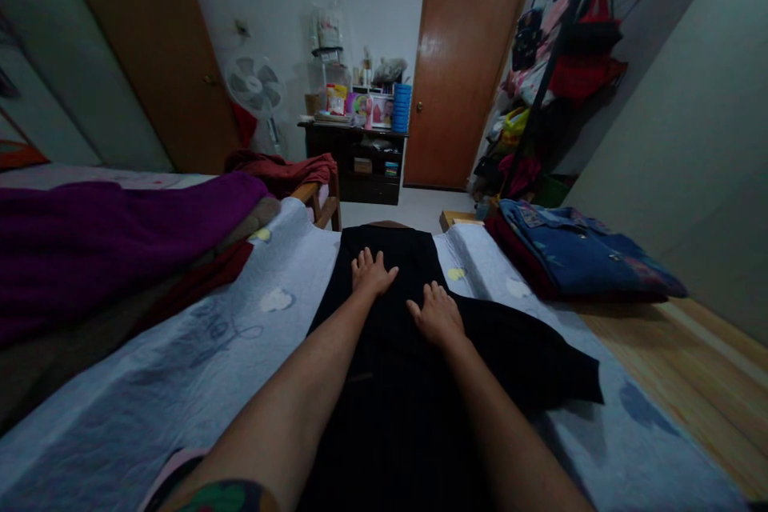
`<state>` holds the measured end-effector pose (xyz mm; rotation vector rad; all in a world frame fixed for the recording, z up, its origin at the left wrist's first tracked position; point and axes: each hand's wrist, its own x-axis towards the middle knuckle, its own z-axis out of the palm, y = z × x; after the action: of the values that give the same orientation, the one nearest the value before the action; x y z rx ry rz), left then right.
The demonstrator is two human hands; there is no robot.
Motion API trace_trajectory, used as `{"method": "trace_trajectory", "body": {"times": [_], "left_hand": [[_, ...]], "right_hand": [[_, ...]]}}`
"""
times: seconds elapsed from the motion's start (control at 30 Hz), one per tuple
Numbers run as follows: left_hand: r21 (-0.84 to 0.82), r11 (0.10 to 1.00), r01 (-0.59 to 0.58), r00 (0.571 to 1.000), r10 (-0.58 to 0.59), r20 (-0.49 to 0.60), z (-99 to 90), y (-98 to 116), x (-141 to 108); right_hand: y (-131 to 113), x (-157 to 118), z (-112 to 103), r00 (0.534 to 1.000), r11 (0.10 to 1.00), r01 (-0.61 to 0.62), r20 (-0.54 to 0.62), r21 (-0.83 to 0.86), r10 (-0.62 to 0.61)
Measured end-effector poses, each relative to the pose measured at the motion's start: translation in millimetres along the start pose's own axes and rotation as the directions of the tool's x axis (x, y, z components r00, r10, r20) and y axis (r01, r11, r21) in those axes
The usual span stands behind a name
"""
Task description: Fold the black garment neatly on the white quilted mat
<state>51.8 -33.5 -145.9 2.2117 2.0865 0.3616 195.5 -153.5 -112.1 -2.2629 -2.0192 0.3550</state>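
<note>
A black long-sleeved garment (396, 400) lies spread on the light blue bedsheet (240, 344). One of its sleeves (534, 344) stretches out to the right; whether another sleeve is tucked under cannot be seen. Flat on the garment's far part rests my left hand (373, 275), fingers spread. My right hand (438, 315) lies a little nearer and to the right, also with fingers apart, on the black cloth. Neither hand grips anything. The near end of the garment is dark and partly hidden by my forearms.
A folded denim garment (582, 248) lies on a dark red cloth at the right, by a wooden board (684, 368). Purple cloth (114, 240) is heaped at the left. Beyond the bed stand a fan (257, 86), a dark cabinet (354, 168) and a wooden door (462, 72).
</note>
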Motion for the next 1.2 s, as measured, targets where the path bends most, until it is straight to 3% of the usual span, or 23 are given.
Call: {"method": "trace_trajectory", "body": {"times": [0.57,0.8,0.9,1.03,1.2], "left_hand": [[0.009,1.000,0.000,1.000,0.000,-0.009,4.9,-2,4],[-0.009,1.000,-0.003,1.000,0.003,0.009,0.9,0,3],[-0.003,1.000,-0.001,1.000,0.001,0.008,-1.7,1,1],[0.002,1.000,-0.003,1.000,0.003,-0.007,-3.6,1,-1],[-0.003,1.000,-0.004,1.000,0.004,-0.017,-3.0,1,-2]], "right_hand": [[23,-32,-5,0.995,0.995,-0.103,-0.012,0.001,0.103],[13,-39,-27,0.981,0.982,-0.178,0.059,-0.069,0.182],[-5,-43,-28,0.997,0.996,-0.067,-0.039,-0.064,0.065],[-29,-50,-8,0.982,0.993,0.111,-0.148,-0.028,-0.114],[-35,-55,13,0.975,0.989,0.147,-0.163,-0.028,-0.149]]}}
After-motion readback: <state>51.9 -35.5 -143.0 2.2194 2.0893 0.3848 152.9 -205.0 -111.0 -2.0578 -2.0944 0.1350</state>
